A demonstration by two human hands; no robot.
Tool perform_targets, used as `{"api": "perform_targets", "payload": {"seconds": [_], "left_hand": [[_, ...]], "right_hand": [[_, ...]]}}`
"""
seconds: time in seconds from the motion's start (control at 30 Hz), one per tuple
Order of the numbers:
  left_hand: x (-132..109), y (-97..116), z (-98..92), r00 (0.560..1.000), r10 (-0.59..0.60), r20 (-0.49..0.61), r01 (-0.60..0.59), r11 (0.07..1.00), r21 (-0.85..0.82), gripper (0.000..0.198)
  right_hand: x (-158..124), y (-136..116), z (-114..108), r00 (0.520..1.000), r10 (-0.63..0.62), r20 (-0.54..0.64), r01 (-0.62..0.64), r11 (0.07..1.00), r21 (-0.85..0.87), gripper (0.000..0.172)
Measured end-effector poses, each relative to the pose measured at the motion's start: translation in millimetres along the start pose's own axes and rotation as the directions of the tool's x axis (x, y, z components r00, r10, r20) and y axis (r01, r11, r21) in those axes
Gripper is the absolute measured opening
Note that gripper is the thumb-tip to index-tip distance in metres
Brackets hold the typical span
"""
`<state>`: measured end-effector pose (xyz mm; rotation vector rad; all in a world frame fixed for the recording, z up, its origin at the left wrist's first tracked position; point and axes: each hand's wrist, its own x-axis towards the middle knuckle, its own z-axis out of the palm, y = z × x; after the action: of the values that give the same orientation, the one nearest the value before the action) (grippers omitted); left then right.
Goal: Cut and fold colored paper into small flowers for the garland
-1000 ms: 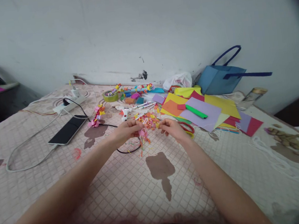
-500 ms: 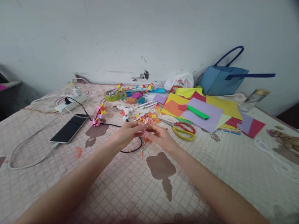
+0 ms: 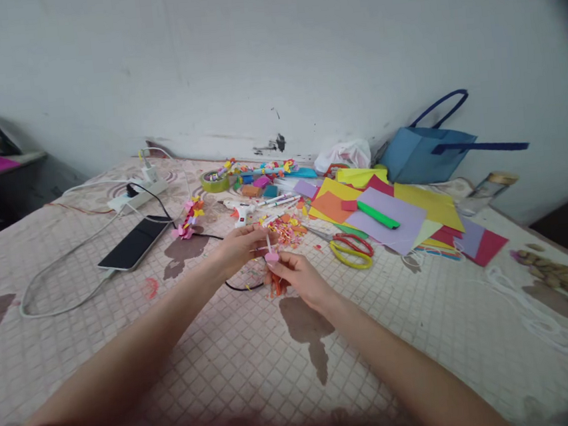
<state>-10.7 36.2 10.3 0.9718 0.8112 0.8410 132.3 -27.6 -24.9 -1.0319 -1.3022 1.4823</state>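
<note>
My left hand (image 3: 241,249) is closed, thumb and fingers pinched at the upper end of a thin white strip (image 3: 268,242). Below it, my right hand (image 3: 301,275) pinches a small pink disc (image 3: 271,258) at the strip's lower end. Whether strip and disc are joined I cannot tell. Orange strips (image 3: 277,284) show just under my right fingers. Behind the hands lies a pile of small colourful paper scraps (image 3: 288,229), with a white glue gun (image 3: 242,214) to its left. Scissors with red and yellow handles (image 3: 351,257) rest right of my right hand.
Coloured sheets (image 3: 389,213) with a green cutter (image 3: 378,214) lie to the right, before a blue bag (image 3: 426,152). At left are a phone (image 3: 136,243), a power strip (image 3: 139,195) and loose cables. Green tape (image 3: 215,181) and a paper-flower piece (image 3: 189,219) sit farther back.
My hands have moved slightly apart, the right one lower and nearer me. The white strip and pink disc now show between them; before, the fingers mostly covered them.
</note>
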Motion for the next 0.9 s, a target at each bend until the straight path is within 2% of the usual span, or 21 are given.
{"api": "perform_targets", "payload": {"seconds": [0.1,0.2,0.27,0.37,0.43,0.47,0.5,0.53,0.6,0.63,0.7,0.77,0.9], "left_hand": [[-3,9,-5.4,0.999,0.042,0.003,-0.042,0.998,0.043,0.015],[-13,18,-17.1,0.999,0.031,0.043,-0.037,0.991,0.132,0.017],[-22,22,-30.2,0.998,0.009,0.069,-0.023,0.978,0.205,0.019],[-29,24,-56.4,0.999,-0.025,0.037,0.012,0.952,0.306,0.021],[-26,22,-74.0,1.0,0.004,-0.021,0.007,0.886,0.464,0.022],[-23,20,-81.6,0.993,0.092,-0.07,-0.033,0.808,0.588,0.021],[-20,18,-88.0,0.96,0.253,-0.117,-0.1,0.703,0.704,0.019],[-17,16,-92.9,0.934,0.329,-0.139,-0.124,0.663,0.738,0.016],[-12,13,-98.8,0.894,0.417,-0.162,-0.151,0.622,0.768,0.011],[-11,11,-100.0,0.873,0.457,-0.172,-0.159,0.598,0.785,0.011],[-12,9,-100.7,0.813,0.554,-0.178,-0.155,0.5,0.852,0.017],[-13,7,-100.7,0.758,0.631,-0.165,-0.122,0.386,0.914,0.022],[-14,7,-102.3,0.71,0.693,-0.129,-0.085,0.266,0.96,0.024]], "right_hand": [[-2,2,4,0.998,0.041,0.04,-0.04,0.999,-0.015,0.029],[-7,5,11,0.989,0.091,0.113,-0.088,0.996,-0.026,0.032],[-11,7,17,0.976,0.131,0.172,-0.126,0.991,-0.042,0.034],[-14,8,20,0.954,0.173,0.246,-0.147,0.982,-0.121,0.033],[-12,5,13,0.962,0.139,0.235,-0.086,0.971,-0.222,0.027],[-9,3,6,0.975,0.091,0.201,-0.029,0.956,-0.291,0.024],[-7,0,-2,0.988,0.026,0.15,0.032,0.927,-0.373,0.022],[-4,-3,-13,0.994,-0.061,0.094,0.098,0.875,-0.475,0.019],[1,-8,-39,0.976,-0.219,-0.008,0.146,0.675,-0.723,0.012],[4,-9,-51,0.968,-0.249,-0.031,0.121,0.57,-0.813,0.01],[7,-8,-74,0.975,-0.222,-0.021,0.077,0.426,-0.901,0.025],[9,-3,-87,0.991,-0.135,0.015,0.068,0.396,-0.916,0.027],[11,4,-92,0.996,-0.079,0.046,0.075,0.418,-0.906,0.019]]}}
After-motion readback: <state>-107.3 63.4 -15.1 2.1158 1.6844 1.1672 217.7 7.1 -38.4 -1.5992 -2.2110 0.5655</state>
